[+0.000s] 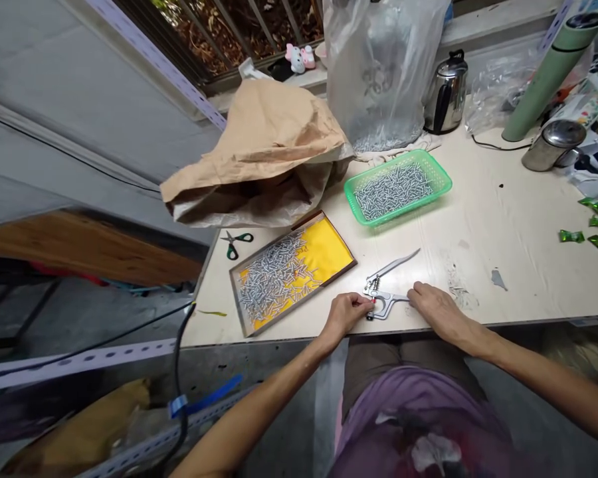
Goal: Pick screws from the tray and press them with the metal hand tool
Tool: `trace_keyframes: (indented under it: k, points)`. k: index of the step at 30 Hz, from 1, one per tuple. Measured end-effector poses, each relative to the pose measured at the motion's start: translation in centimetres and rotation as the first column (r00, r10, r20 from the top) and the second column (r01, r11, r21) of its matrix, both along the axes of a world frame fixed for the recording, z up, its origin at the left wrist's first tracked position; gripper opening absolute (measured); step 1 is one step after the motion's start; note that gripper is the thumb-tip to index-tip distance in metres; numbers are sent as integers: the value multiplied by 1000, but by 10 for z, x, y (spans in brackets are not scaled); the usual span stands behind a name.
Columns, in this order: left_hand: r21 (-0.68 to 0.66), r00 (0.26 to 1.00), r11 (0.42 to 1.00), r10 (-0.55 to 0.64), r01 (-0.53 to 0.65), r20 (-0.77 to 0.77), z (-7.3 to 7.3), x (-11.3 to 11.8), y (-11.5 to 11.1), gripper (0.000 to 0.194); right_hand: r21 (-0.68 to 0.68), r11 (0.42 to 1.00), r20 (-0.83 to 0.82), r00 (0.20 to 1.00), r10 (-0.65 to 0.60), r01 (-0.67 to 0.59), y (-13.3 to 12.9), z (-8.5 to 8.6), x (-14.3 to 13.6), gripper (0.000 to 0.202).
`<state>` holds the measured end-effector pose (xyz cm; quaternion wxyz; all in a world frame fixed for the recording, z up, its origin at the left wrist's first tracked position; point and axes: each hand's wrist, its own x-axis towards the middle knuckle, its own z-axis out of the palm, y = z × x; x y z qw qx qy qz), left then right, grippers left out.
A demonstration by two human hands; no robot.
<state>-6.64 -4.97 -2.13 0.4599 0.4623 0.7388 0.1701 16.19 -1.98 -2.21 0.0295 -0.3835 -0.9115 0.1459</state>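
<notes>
Silver hand pliers (389,298) with a spring between the two handles lie near the table's front edge, their upper handle raised away from the lower one. My right hand (436,309) is closed on the end of the lower handle. At the jaw end, my left hand (346,313) pinches with thumb and fingertips close to a small red spot on the jaw. Whatever is between those fingertips is too small to make out. Left of the pliers, a shallow tray (336,244) with a yellow bottom holds many small silver metal pieces. Behind them, a green plastic basket (373,221) contains similar pieces.
Green-handled scissors (233,247) lie left of the tray. A brown paper bag (279,126) and a clear plastic bag (381,73) stand behind. At the back right are a steel kettle (447,93), a green flask (548,79) and green-wrapped sweets (571,236).
</notes>
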Motion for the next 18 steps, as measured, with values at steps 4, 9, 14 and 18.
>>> trace_keyframes:
  k: [4, 9, 14, 18]
  points:
    - [-60, 998, 997, -45, 42, -52, 1, -1, 4, 22, -4, 1000, 28, 1000, -8, 8, -1, 4, -2, 25]
    - [-150, 991, 981, -132, 126, -35, -1, -7, 7, 34, -29, 1000, 60, 998, -6, 8, -2, 9, -4, 23]
    - [-234, 991, 963, -126, 131, 34, -3, -10, 6, 40, -59, 998, 60, 998, -2, 6, -1, 13, -4, 23]
    - [-259, 988, 954, -144, 152, 51, -3, -8, 8, 34, -64, 998, 76, 997, 6, -1, 0, 13, -5, 26]
